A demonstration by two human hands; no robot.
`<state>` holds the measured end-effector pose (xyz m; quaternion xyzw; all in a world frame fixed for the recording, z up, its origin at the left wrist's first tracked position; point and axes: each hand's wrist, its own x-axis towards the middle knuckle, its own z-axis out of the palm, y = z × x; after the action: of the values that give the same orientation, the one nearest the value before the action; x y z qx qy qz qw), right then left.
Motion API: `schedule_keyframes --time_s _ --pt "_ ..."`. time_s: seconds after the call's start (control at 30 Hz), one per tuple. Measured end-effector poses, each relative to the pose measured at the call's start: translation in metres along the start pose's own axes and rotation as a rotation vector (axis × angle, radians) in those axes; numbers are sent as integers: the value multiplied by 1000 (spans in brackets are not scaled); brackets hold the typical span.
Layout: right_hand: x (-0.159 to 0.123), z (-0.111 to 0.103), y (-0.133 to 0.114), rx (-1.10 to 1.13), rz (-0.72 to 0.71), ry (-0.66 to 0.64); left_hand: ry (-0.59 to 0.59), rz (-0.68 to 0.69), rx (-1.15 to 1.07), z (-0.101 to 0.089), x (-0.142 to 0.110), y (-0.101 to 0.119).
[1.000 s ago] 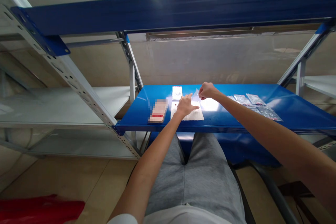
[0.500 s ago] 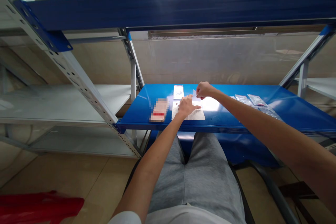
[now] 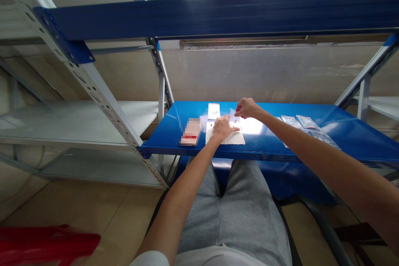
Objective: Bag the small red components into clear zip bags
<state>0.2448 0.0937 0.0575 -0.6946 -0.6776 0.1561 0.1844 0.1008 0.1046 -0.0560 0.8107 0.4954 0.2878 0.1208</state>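
Observation:
My left hand (image 3: 222, 128) lies spread, thumb out, on a white sheet (image 3: 234, 138) that looks like paper or cloth. Several tiny red dots show on or over this sheet near my fingers. Just beyond it, to the right, my right hand (image 3: 247, 108) is closed in a pinch on the edge of a thin translucent film piece (image 3: 232, 116), which stands tilted up from the sheet. Past my left fingertips is a flat white packet (image 3: 213, 110). To the left of the sheet lies a blurred-out flat object with a red band (image 3: 190, 136).
Everything rests on a blue metal shelf (image 3: 168, 133). Several clear plastic packets (image 3: 307, 122) lie to the right, partly behind my right forearm. A blue beam (image 3: 218, 18) crosses above, and a slotted grey post (image 3: 102, 102) stands at the left.
The film in my right hand shows slightly more, with red dots visible near its lower edge. Both hands stay in nearly the same place; the view has shifted slightly.

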Motion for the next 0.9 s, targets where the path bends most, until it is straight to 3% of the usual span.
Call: schedule_keyframes --time_s 0.5,0.9 --pt "-10 9 5 118 26 -9 -13 -8 40 -2 1 1" --pt "-19 13 14 319 -54 119 14 40 -6 -4 12 -9"
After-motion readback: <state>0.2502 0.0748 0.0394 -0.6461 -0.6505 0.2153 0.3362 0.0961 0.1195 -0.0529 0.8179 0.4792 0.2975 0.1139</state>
